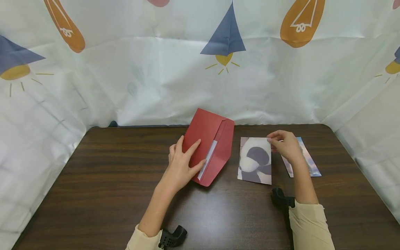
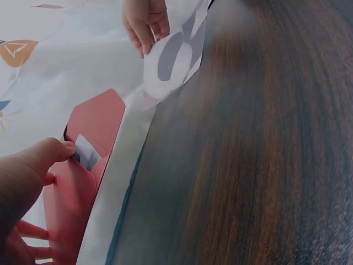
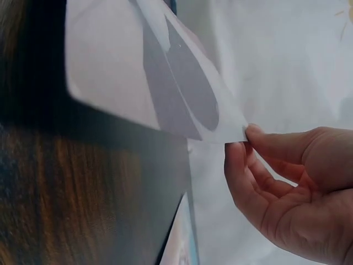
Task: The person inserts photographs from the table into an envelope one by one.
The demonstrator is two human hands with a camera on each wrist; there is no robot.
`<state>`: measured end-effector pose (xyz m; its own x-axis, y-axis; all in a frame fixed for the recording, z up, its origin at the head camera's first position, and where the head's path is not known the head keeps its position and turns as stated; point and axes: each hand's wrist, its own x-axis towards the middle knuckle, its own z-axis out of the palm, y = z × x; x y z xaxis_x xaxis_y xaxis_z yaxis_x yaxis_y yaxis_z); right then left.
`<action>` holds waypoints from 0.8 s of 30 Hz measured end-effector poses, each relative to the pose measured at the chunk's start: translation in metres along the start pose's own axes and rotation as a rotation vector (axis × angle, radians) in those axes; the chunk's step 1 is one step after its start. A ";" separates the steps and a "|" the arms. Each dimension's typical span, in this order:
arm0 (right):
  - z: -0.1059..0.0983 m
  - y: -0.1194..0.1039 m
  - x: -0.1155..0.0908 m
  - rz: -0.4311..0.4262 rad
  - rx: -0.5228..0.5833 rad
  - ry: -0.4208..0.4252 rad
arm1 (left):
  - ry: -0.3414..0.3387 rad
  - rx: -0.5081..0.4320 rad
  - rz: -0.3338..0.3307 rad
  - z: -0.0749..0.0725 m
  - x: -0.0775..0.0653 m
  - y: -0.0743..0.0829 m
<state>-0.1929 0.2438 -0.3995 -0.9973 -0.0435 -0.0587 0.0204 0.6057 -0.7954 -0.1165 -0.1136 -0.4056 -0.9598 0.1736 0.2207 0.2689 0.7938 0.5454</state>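
Observation:
My left hand grips a red envelope left of centre, with its thumb at the opening and other fingers spread over the body. The envelope is tilted, its flap folded open to the right. Inside the opening shows the edge of a white card; the left wrist view also shows a dark patch on this inner card. My right hand pinches the upper right corner of a postcard with a grey, white and pink picture, perhaps a panda. In the right wrist view, this postcard hangs from thumb and forefinger.
Partly hidden behind my right forearm, another card in blue and pink lies on the dark wooden table. A pale curtain with lamp prints hangs beyond the back edge. Each wrist carries a black mount.

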 end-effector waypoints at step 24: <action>-0.002 -0.014 -0.004 0.010 0.064 -0.039 | 0.023 -0.008 -0.010 -0.003 0.000 -0.003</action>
<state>-0.1894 0.2371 -0.3874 -0.9936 -0.0690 -0.0890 0.0360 0.5540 -0.8317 -0.1173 -0.1183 -0.4046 -0.9604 0.1517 0.2335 0.2597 0.7906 0.5545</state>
